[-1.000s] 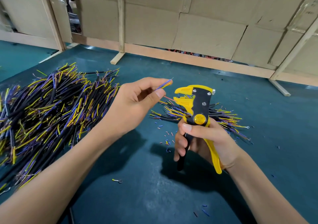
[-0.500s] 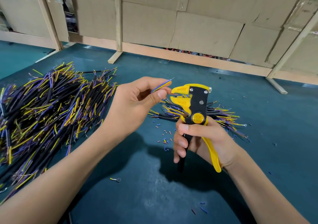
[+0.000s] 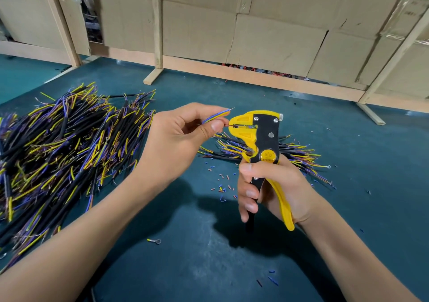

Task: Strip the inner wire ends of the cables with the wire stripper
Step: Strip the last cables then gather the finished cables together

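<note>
My left hand pinches a cable's inner wires between thumb and forefinger; a blue and a yellow wire stick up past the fingertip, and a thin red-brown wire runs from under the thumb into the jaws. My right hand grips the handles of the yellow and black wire stripper, held upright with its jaws facing left, right against the left thumb. The cable's black sheath is hidden inside my left hand.
A big heap of black cables with yellow, blue and brown ends covers the left of the teal table. A smaller pile lies behind the stripper. Insulation scraps and a ring terminal lie about. Cardboard panels on wooden frames stand behind.
The left hand and the stripper have closed the gap between them. The thin wire now sits in the stripper's jaws, where earlier it hung free in front of them.
</note>
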Demonstrator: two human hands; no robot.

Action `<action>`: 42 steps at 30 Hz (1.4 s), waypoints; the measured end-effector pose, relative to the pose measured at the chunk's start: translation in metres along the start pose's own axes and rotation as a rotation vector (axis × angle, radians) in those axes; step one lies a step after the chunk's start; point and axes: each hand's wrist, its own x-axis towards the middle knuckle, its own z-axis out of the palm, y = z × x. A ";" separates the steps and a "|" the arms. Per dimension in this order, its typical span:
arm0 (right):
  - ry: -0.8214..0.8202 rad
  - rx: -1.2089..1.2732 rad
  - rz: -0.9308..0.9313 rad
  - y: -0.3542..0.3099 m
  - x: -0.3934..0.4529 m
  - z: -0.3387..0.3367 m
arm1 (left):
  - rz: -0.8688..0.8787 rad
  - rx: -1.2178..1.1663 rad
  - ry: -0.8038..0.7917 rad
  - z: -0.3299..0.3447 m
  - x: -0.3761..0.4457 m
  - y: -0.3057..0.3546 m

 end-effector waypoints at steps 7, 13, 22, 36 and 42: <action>0.203 -0.047 0.068 0.000 0.003 0.007 | 0.010 0.143 -0.002 -0.005 0.001 0.003; 0.100 -0.181 0.136 -0.016 -0.012 -0.009 | 0.032 0.285 -0.250 -0.022 0.008 0.011; 0.074 -0.085 -0.123 -0.040 -0.026 -0.029 | -0.075 0.455 -0.393 -0.013 0.037 -0.004; 0.275 -0.014 -0.149 -0.030 -0.014 -0.046 | 0.326 0.937 -0.427 0.040 0.045 -0.048; 0.380 0.101 -0.057 -0.018 0.002 -0.036 | -0.528 1.699 -0.347 -0.060 0.060 -0.031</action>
